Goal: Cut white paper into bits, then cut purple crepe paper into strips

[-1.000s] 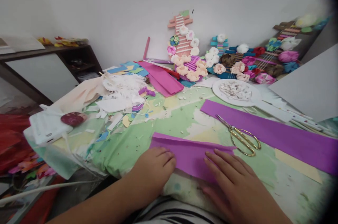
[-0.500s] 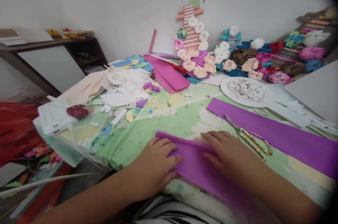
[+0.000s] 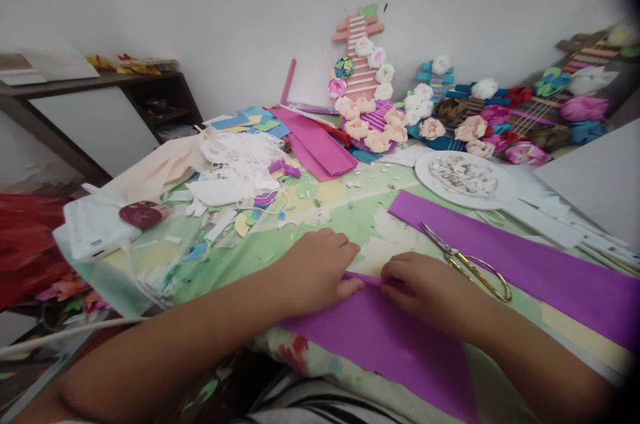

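Note:
A sheet of purple crepe paper point(image 3: 380, 337) lies at the table's near edge, with a narrow fold along its far side. My left hand point(image 3: 320, 271) rests over the left part of that fold, fingers stretched forward and thumb apart, pressing on the paper. Curled fingers of my right hand point(image 3: 425, 287) pinch the folded edge just to the right; their tips are partly hidden. Beside my right hand, gold-handled scissors point(image 3: 467, 263) lie with their blades on a second purple crepe paper strip point(image 3: 520, 254).
Shredded white scraps point(image 3: 243, 164) and paper bits are heaped at the left, near a white power bank point(image 3: 97, 231). Folded pink paper point(image 3: 325, 144) lies behind. Guitar-shaped crafts with paper flowers point(image 3: 367, 77) lean on the wall. A white guitar-shaped cutout point(image 3: 505, 191) lies at right.
My left hand has moved right and forward over the fold, closer to my right hand. The right hand's fingers have curled in on the paper's edge. The sheet's near part has spread out.

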The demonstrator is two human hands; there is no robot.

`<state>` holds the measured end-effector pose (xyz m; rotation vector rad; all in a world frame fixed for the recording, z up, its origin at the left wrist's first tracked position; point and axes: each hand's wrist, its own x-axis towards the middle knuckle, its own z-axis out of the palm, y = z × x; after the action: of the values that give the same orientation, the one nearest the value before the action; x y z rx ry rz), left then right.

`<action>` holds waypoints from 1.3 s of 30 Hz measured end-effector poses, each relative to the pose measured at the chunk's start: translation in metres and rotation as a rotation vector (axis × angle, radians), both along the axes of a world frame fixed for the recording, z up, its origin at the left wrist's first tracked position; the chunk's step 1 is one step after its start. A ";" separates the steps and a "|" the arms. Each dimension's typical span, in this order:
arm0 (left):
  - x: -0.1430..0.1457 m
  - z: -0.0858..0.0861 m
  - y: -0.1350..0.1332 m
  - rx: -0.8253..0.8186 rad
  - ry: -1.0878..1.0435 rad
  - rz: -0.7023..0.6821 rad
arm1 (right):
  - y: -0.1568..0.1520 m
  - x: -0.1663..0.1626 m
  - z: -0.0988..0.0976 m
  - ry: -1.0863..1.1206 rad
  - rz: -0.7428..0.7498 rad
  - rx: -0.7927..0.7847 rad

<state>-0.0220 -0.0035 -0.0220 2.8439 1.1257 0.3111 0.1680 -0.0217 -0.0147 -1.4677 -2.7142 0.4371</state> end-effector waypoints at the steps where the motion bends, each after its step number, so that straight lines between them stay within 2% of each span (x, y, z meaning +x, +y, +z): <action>1: 0.007 0.000 0.004 -0.017 0.031 -0.029 | 0.001 0.003 0.002 0.005 -0.014 -0.004; 4: 0.027 0.001 0.007 -0.047 0.118 -0.103 | 0.006 0.026 0.009 0.011 -0.130 -0.017; 9: 0.052 -0.002 0.001 -0.052 0.187 -0.257 | 0.006 0.078 0.005 -0.232 -0.521 0.038; 13: 0.061 -0.007 -0.002 -0.007 0.219 -0.296 | 0.000 0.096 -0.011 -0.266 -0.561 -0.027; 17: 0.059 -0.011 -0.006 0.044 0.187 -0.287 | 0.001 0.102 -0.020 -0.268 -0.650 -0.055; 21: 0.054 -0.014 -0.012 0.090 0.171 -0.273 | 0.003 0.107 -0.021 -0.244 -0.621 -0.077; 29: 0.055 -0.017 -0.015 0.050 0.129 -0.208 | -0.003 0.114 -0.011 -0.253 -0.589 -0.049; 34: 0.060 -0.012 -0.017 0.021 0.137 -0.231 | -0.038 0.133 0.005 -0.197 -0.549 0.018; 39: 0.083 -0.010 -0.020 0.017 0.101 -0.307 | -0.084 0.132 0.003 -0.280 -0.530 -0.068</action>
<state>0.0615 -0.0230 -0.0316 3.0159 0.6838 0.1592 0.3004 -0.1053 -0.0116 -2.3201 -2.3491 0.3157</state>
